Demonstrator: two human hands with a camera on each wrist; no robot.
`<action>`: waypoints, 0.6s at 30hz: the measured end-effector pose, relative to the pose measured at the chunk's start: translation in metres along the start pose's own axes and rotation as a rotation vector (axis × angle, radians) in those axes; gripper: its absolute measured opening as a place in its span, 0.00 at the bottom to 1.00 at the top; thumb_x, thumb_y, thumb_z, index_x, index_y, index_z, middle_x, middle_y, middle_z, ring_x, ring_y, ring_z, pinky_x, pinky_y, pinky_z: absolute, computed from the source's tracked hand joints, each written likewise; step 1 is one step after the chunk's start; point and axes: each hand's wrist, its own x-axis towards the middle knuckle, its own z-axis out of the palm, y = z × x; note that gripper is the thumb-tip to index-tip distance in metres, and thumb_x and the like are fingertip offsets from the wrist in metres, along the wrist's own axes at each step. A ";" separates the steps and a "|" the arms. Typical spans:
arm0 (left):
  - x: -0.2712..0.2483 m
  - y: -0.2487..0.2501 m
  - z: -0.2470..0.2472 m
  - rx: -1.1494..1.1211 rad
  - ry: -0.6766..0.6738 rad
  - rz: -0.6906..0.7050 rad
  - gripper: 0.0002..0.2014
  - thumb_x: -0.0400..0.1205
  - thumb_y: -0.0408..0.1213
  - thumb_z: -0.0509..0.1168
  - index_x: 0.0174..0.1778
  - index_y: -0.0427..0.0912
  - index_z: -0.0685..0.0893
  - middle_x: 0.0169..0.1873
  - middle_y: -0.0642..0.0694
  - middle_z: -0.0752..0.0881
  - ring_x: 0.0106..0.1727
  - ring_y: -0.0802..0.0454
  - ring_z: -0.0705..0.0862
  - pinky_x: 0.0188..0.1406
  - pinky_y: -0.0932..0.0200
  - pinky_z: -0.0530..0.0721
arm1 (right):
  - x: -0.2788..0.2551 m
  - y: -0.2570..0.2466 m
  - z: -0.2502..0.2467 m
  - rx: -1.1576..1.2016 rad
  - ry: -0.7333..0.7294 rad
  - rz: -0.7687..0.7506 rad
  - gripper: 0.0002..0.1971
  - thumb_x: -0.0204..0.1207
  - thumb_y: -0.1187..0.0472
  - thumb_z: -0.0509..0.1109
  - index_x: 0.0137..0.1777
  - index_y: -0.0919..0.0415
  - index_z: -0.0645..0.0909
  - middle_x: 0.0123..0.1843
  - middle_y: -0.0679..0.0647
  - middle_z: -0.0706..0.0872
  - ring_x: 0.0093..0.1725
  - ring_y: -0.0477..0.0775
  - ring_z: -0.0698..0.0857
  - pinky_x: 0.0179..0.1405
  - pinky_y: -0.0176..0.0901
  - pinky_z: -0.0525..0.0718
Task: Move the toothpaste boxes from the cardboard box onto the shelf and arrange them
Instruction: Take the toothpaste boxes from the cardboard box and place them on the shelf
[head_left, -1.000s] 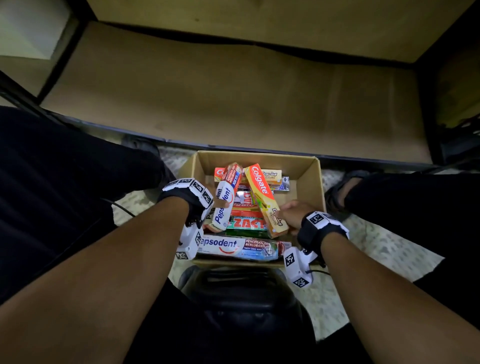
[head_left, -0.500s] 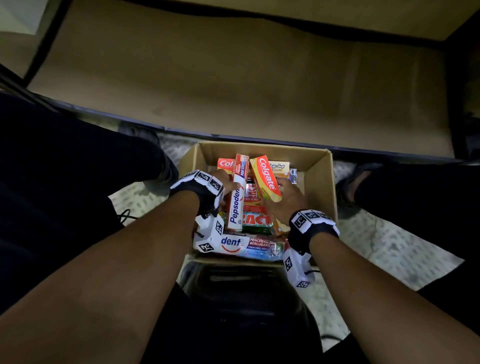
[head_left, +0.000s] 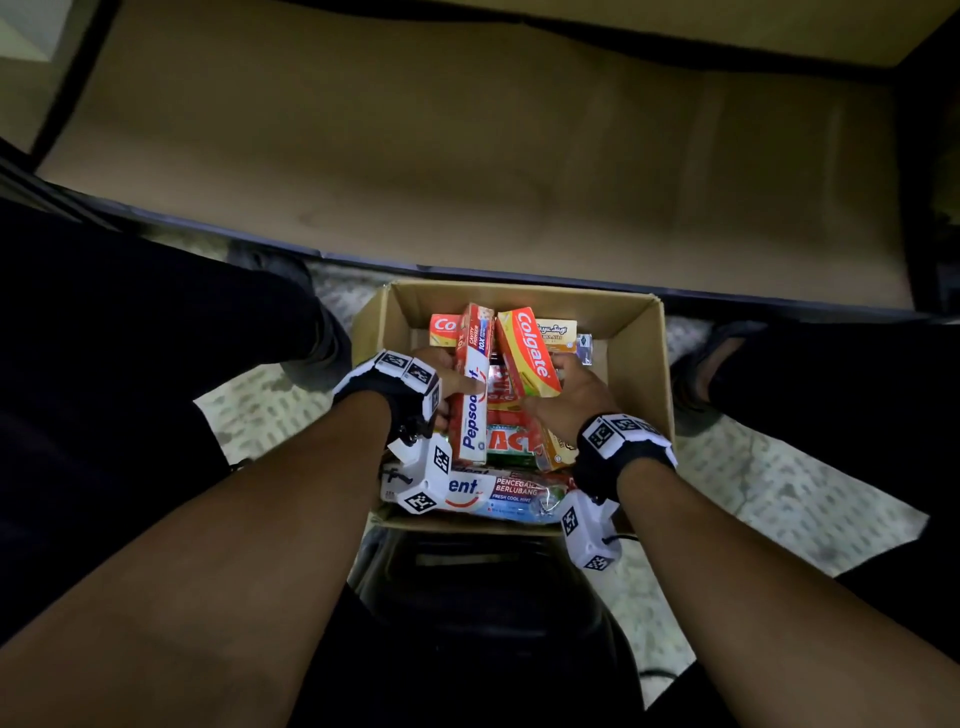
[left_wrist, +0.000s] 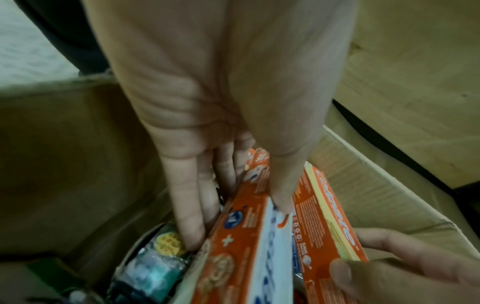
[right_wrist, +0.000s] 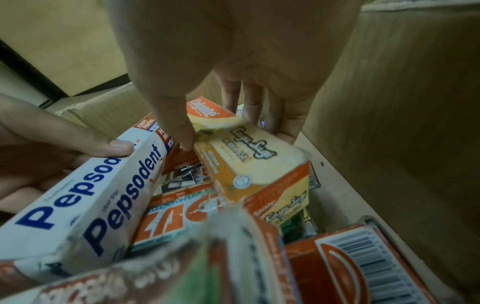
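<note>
An open cardboard box (head_left: 639, 358) on the floor holds several toothpaste boxes. My left hand (head_left: 447, 382) grips a white and red Pepsodent box (head_left: 474, 395), thumb on its front and fingers behind, as the left wrist view shows on the Pepsodent box (left_wrist: 249, 236). My right hand (head_left: 569, 397) grips an orange and yellow Colgate box (head_left: 530, 353), thumb on the left side and fingers on the right; the right wrist view shows the Colgate box (right_wrist: 249, 148) held this way. Both held boxes stand tilted, side by side, above the rest. The brown shelf board (head_left: 467, 145) lies just beyond the cardboard box.
A Zact box (head_left: 511, 441) and a second Pepsodent box (head_left: 498, 491) lie flat in the cardboard box, with more boxes at the back. My dark-clothed legs (head_left: 156, 338) flank the cardboard box. Black shelf posts (head_left: 919, 182) stand at the right. A dark stool (head_left: 488, 587) is below me.
Both hands have closed on their boxes and raised them a little toward the shelf side. The two held boxes now stand closer together and more upright.
</note>
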 end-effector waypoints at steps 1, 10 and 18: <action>-0.002 0.000 -0.001 0.004 0.021 0.005 0.14 0.75 0.41 0.78 0.52 0.42 0.82 0.41 0.41 0.89 0.41 0.40 0.90 0.37 0.45 0.91 | -0.001 -0.001 -0.001 -0.007 -0.005 -0.001 0.33 0.70 0.46 0.79 0.74 0.45 0.71 0.64 0.45 0.85 0.58 0.50 0.87 0.59 0.53 0.87; -0.026 0.004 -0.004 0.131 0.116 0.140 0.15 0.67 0.46 0.80 0.47 0.47 0.88 0.48 0.43 0.93 0.48 0.42 0.92 0.55 0.42 0.89 | -0.021 -0.005 -0.013 0.038 -0.039 -0.019 0.27 0.70 0.51 0.79 0.69 0.44 0.77 0.55 0.45 0.90 0.47 0.48 0.91 0.51 0.51 0.91; -0.085 0.019 0.006 0.045 0.279 0.323 0.15 0.70 0.45 0.79 0.43 0.51 0.79 0.44 0.50 0.89 0.45 0.47 0.91 0.50 0.44 0.91 | -0.058 -0.029 -0.045 0.119 0.086 -0.103 0.16 0.71 0.50 0.79 0.55 0.43 0.79 0.47 0.43 0.91 0.42 0.44 0.91 0.49 0.46 0.90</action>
